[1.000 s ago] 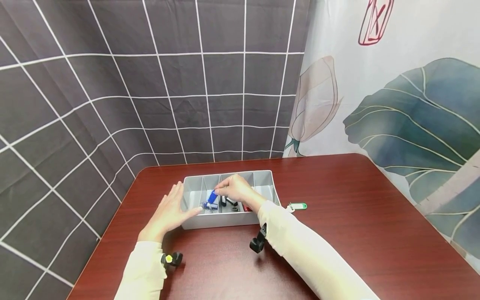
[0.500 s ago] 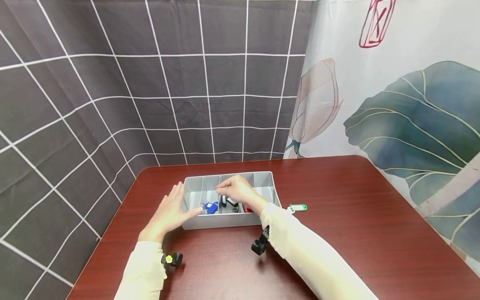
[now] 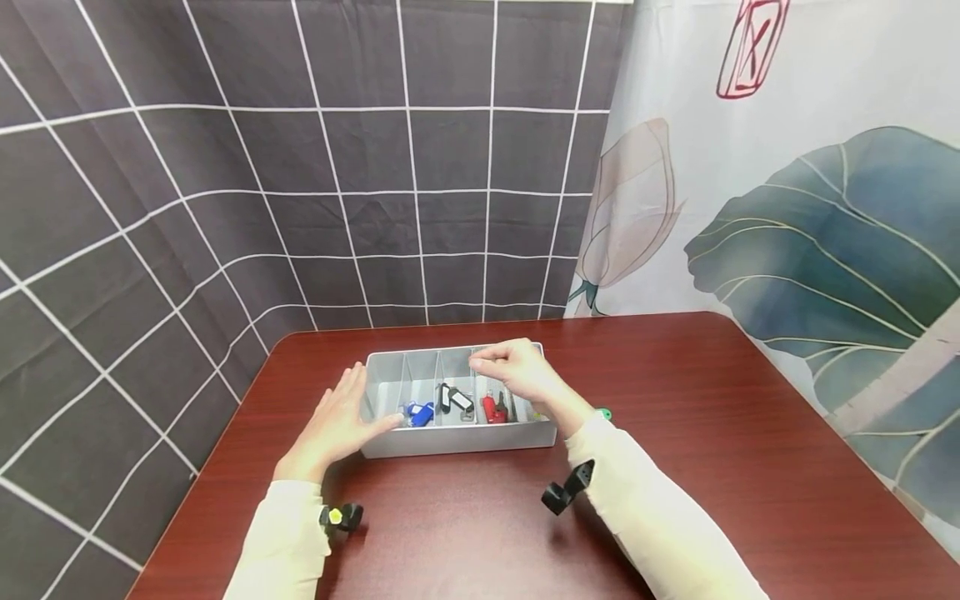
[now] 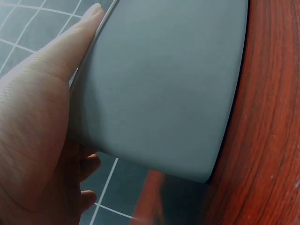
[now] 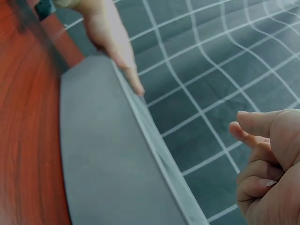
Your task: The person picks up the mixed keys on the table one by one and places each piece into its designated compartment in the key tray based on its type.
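A grey divided tray (image 3: 457, 441) stands on the table. Its left end is steadied by my left hand (image 3: 336, 427), whose fingers are straight and whose thumb lies along the front rim, as the left wrist view also shows. Over the tray's right half hovers my right hand (image 3: 522, 371), holding nothing; its thumb and index finger point forward, slightly apart, and the other fingers are loosely curled. Blue key tags (image 3: 423, 415) lie in one compartment, black key tags (image 3: 460, 400) in another, and red key tags (image 3: 492, 409) with keys farther right. Something yellow-green shows partly beneath my right wrist.
A green key tag (image 3: 605, 413) lies on the reddish-brown table (image 3: 450, 525) right of the tray, mostly hidden by my right sleeve. Behind the table hangs a dark grid-patterned curtain (image 3: 450, 150). A wrist camera (image 3: 567, 487) hangs under each forearm.
The blue key tag pinched in my right hand dropped into its compartment. My right hand then moved right, uncovering the black and red key tags. My left hand stays put.
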`<action>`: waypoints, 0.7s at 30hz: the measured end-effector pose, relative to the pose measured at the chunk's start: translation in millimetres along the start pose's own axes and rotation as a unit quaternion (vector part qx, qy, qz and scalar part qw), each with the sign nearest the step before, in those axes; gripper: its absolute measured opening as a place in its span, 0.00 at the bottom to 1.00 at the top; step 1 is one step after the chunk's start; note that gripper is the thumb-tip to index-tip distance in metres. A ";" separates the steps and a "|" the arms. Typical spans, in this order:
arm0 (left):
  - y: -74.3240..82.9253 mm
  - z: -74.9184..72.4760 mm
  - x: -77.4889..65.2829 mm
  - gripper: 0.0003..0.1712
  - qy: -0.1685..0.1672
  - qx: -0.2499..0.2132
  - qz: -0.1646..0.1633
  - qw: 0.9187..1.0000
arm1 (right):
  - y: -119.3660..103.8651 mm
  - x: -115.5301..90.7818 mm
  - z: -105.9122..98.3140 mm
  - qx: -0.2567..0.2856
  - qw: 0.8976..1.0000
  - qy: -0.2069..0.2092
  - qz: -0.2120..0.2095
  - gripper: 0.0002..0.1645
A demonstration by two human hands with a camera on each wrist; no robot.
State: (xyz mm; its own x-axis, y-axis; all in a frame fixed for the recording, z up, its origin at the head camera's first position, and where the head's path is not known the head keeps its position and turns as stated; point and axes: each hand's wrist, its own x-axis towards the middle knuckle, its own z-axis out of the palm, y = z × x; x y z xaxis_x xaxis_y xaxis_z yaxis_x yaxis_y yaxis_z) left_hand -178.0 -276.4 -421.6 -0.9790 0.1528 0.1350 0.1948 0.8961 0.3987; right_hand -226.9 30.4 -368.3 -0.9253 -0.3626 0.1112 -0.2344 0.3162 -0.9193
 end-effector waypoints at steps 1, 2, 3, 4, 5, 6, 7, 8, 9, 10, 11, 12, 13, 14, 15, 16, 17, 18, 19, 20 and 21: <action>-0.3 -0.2 -0.1 0.66 0.002 0.000 0.000 1.000 | 0.5 -2.8 -6.0 0.004 1.000 0.006 -0.002 0.15; -0.3 -0.3 -0.2 0.65 0.003 0.001 -0.001 1.000 | 1.3 -5.9 -12.3 0.000 1.000 0.012 -0.006 0.16; -0.3 -0.6 -0.5 0.65 0.003 -0.001 -0.001 1.000 | 2.5 -9.2 -18.9 -0.006 1.000 0.019 -0.012 0.16; -0.1 -0.9 -0.7 0.65 0.003 -0.003 -0.002 1.000 | 3.5 -13.0 -25.6 -0.012 1.000 0.025 -0.014 0.16; 0.0 -1.0 -0.8 0.65 0.002 -0.004 -0.002 1.000 | 5.4 -16.9 -32.5 -0.017 0.999 0.030 -0.017 0.16; 0.3 -1.0 -0.8 0.66 0.002 -0.005 -0.002 1.000 | 7.7 -21.5 -39.5 -0.022 0.999 0.035 -0.015 0.16; 0.6 -0.6 -0.9 0.66 0.001 -0.005 -0.002 1.000 | 11.1 -26.1 -46.6 -0.031 0.999 0.039 -0.014 0.17; 0.7 0.1 -0.7 0.66 0.000 -0.004 -0.003 1.000 | 15.4 -30.6 -53.6 -0.036 0.998 0.044 -0.012 0.17; 0.8 0.4 -0.6 0.66 -0.001 -0.006 -0.002 1.000 | 20.4 -35.0 -60.7 -0.038 0.998 0.049 -0.008 0.18; 1.0 0.8 -0.4 0.66 -0.001 -0.006 -0.001 1.000 | 25.6 -39.3 -67.7 -0.038 0.998 0.051 -0.002 0.18; 0.8 1.2 0.0 0.66 -0.001 -0.005 0.001 1.000 | 31.2 -43.5 -74.7 -0.037 0.998 0.054 0.004 0.19; 0.9 1.4 0.2 0.66 -0.002 -0.004 0.001 1.000 | 36.6 -47.2 -81.5 -0.033 0.998 0.056 0.010 0.20; 0.7 1.6 0.4 0.66 -0.002 -0.004 0.001 1.000 | 42.0 -50.4 -88.0 -0.030 0.998 0.059 0.016 0.21; 0.4 1.7 0.7 0.66 -0.002 -0.004 0.000 1.000 | 47.1 -53.3 -94.2 -0.026 0.997 0.062 0.023 0.22; 0.2 1.6 0.7 0.66 -0.003 -0.004 0.000 1.000 | 51.9 -55.9 -100.2 -0.026 0.997 0.065 0.027 0.23; 0.0 1.6 0.7 0.66 -0.003 -0.004 0.000 1.000 | 55.7 -58.3 -105.7 -0.026 0.997 0.067 0.031 0.24; -0.3 1.5 0.7 0.65 -0.004 -0.004 -0.002 1.000 | 58.9 -60.6 -110.7 -0.026 0.997 0.070 0.034 0.24; -0.3 1.4 0.6 0.65 -0.005 -0.005 -0.003 1.000 | 61.7 -62.6 -115.4 -0.030 0.996 0.073 0.036 0.25; -0.5 1.4 0.6 0.65 -0.006 -0.007 -0.005 1.000 | 64.2 -64.7 -119.7 -0.035 0.996 0.077 0.039 0.25; -0.3 0.9 0.2 0.65 -0.007 -0.007 -0.004 1.000 | 66.4 -66.7 -123.7 -0.041 0.995 0.081 0.041 0.25; -0.2 0.7 0.2 0.65 -0.008 -0.007 -0.004 1.000 | 68.2 -68.5 -127.3 -0.047 0.994 0.085 0.044 0.25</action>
State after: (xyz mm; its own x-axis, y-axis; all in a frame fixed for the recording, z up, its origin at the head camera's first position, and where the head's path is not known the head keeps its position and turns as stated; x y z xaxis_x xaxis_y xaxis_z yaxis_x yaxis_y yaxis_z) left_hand -178.3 -276.2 -422.3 -0.9815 0.1520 0.1166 0.1870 0.8918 0.4121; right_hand -217.4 188.4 -390.5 -0.9784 -0.1798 0.1019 -0.1703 0.4228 -0.8901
